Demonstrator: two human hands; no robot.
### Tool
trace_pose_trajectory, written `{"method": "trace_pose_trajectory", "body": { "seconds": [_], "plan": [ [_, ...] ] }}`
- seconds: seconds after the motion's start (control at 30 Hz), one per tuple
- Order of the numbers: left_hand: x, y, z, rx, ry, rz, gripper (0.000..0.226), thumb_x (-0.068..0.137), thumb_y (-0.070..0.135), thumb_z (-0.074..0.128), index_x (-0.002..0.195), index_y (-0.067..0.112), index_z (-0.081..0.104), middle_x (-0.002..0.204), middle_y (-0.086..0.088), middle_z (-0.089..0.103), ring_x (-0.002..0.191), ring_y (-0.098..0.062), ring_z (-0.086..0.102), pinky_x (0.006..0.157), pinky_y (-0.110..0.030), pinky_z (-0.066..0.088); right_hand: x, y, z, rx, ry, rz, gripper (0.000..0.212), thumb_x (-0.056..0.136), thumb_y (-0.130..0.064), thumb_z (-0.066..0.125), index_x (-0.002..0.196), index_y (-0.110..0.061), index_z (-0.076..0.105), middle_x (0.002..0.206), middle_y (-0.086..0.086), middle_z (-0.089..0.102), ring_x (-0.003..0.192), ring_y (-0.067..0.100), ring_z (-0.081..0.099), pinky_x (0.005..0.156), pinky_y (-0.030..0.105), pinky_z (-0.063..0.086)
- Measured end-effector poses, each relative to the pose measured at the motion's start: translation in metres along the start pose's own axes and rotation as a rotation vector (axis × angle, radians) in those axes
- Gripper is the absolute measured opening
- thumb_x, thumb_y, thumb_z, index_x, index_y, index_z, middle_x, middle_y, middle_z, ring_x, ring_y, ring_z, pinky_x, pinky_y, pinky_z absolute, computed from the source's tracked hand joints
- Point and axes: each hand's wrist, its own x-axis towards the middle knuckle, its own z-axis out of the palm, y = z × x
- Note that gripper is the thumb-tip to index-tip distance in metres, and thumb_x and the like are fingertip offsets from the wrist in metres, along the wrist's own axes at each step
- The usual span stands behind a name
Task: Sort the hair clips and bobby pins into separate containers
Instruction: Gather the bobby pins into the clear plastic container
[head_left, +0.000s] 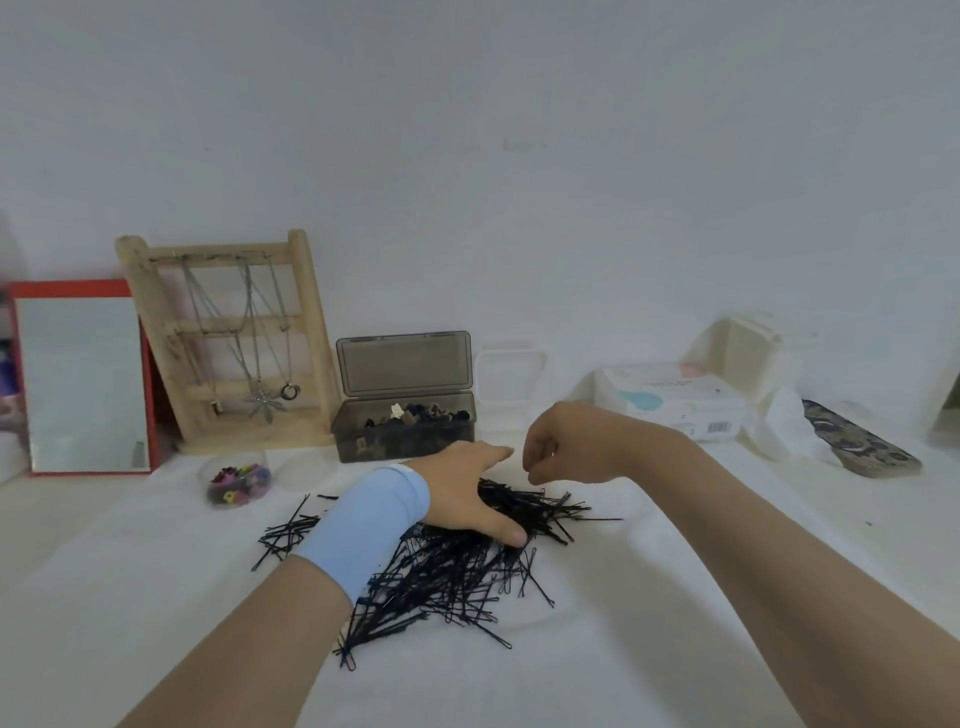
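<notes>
Colourful clips (240, 483) sit in a clear tub (208, 475), left. Our left hand (467, 491) lies spread flat on the bobby pin pile (457, 571), centre, with an open dark box (405, 434) behind. Our right hand (566, 447) curls over the pile's far edge; we can't tell if it's pinching anything. Bare cloth (701, 597) lies to the right.

Left grip (467, 493) flat, right grip (566, 447) curled
</notes>
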Motion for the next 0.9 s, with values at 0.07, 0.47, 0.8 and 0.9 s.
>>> {"method": "trace_pose_trajectory", "body": {
  "seconds": [0.07,0.47,0.8,0.9],
  "plan": [
    [0.002,-0.003,0.003,-0.006,0.006,0.015,0.115,0.068,0.063,0.078,0.156,0.036,0.009,0.162,0.009,0.015,0.147,-0.015,0.022,0.12,-0.04,0.024,-0.001,-0.006,-0.001,-0.092,-0.079,0.006,0.033,0.087,-0.029,0.069,0.12,-0.027,0.067,0.109,-0.013,0.064,0.105,0.011,0.061,0.083,0.021,0.046],
    [-0.003,-0.023,0.017,-0.023,0.107,0.005,0.097,0.062,0.073,0.072,0.144,0.029,0.043,0.145,0.007,0.043,0.129,-0.016,0.044,0.109,-0.039,0.04,0.012,-0.03,0.024,-0.287,-0.221,0.096,0.039,0.063,-0.038,0.086,0.097,-0.021,0.076,0.082,0.001,0.072,0.081,0.022,0.069,0.068,0.033,0.056],
    [-0.006,-0.033,0.01,-0.158,0.188,-0.018,0.079,0.065,0.067,0.076,0.129,0.035,0.044,0.123,0.011,0.06,0.11,-0.014,0.056,0.099,-0.035,0.047,0.035,-0.03,0.026,-0.307,-0.142,0.089,0.021,0.074,-0.03,0.081,0.089,-0.017,0.075,0.072,-0.003,0.064,0.07,0.018,0.062,0.065,0.031,0.053],
    [-0.005,-0.037,0.006,-0.164,0.178,-0.015,0.085,0.065,0.066,0.077,0.136,0.036,0.042,0.122,0.013,0.061,0.114,-0.013,0.056,0.103,-0.037,0.045,0.035,-0.028,0.03,-0.3,-0.154,0.064,0.023,0.077,-0.03,0.078,0.096,-0.018,0.075,0.077,-0.003,0.065,0.073,0.018,0.063,0.068,0.033,0.055]
  ]
}}
